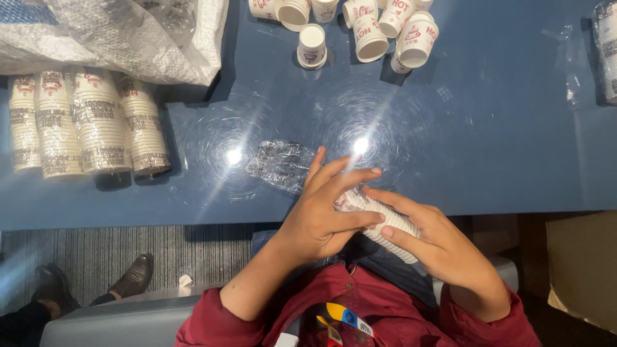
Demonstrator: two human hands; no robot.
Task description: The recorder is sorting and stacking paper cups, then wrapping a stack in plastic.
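four long stacks of paper cups lying side by side on tabletop, one more stack held in two hands, roughly ten loose cups at far edge, one crumpled clear wrapper, two dark shoes on floor

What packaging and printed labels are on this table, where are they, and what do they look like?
Plastic wrap: crumpled, clear, by left hand.
Woven sack: white, top left.
Cup stacks: four, lying left, white, red-and-dark print.
Loose cups: top centre, white, red print.
Held stack: both hands, right hand beneath.
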